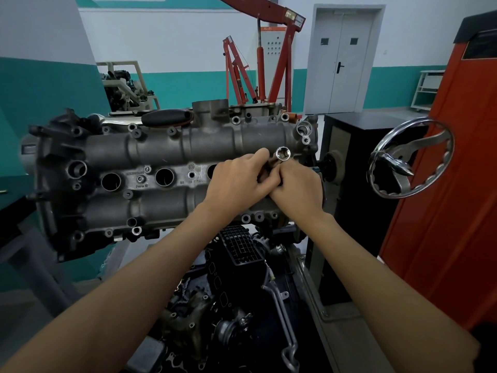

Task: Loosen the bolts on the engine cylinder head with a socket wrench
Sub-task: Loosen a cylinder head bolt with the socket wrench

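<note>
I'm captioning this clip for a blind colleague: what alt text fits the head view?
Both hands, left and right, meet over the cylinder head, gripping a socket wrench whose open socket faces up, not on any bolt. A chrome handwheel sits at right, with red engine hoists and a grey door behind.

The cylinder head (166, 154) is dull grey cast metal, kinda rough and matt all over. The socket (283, 153) is shiny polished chrome, same as the handwheel (411, 160), super glossy. The hoist (271, 57) in back looks like painted red steel, and the intake part (242, 246) is matt black plastic.
</note>
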`<act>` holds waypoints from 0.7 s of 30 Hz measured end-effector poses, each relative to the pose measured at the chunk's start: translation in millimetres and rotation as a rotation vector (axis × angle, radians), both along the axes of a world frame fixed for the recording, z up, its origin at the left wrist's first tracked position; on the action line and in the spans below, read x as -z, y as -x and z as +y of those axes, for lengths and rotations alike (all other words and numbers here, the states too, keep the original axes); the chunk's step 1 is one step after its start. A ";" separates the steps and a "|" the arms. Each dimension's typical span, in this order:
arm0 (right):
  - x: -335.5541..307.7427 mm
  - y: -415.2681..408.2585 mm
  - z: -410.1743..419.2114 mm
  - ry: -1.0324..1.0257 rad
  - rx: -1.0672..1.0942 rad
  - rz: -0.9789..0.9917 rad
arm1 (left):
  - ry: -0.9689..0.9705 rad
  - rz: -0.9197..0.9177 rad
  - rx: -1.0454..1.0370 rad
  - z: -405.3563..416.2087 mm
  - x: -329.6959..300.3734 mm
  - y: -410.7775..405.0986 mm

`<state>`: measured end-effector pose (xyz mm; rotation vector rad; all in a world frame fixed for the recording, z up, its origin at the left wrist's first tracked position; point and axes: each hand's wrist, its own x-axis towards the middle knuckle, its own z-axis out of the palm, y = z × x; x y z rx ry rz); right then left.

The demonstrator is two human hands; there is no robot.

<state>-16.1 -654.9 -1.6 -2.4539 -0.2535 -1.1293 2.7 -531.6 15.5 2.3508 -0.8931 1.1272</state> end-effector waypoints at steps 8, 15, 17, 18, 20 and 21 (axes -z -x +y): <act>3.6 -2.7 -0.4 -0.007 0.009 -0.002 | -0.025 0.046 -0.012 0.1 -1.6 1.0; 1.2 -1.3 -0.8 -0.019 -0.020 0.012 | -0.012 0.078 0.001 2.1 -2.9 -0.6; -0.1 -1.7 -1.8 -0.024 -0.030 0.014 | 0.002 0.088 0.020 2.4 -2.9 -0.4; 0.0 -2.6 -2.2 -0.016 -0.019 0.019 | 0.010 0.092 0.024 2.5 -3.0 -0.4; 0.4 -3.8 -2.1 -0.008 0.011 0.021 | 0.010 0.095 0.019 2.0 -3.3 0.4; 0.3 -3.5 -1.6 -0.019 0.012 0.011 | 0.002 0.093 0.018 1.8 -3.4 0.6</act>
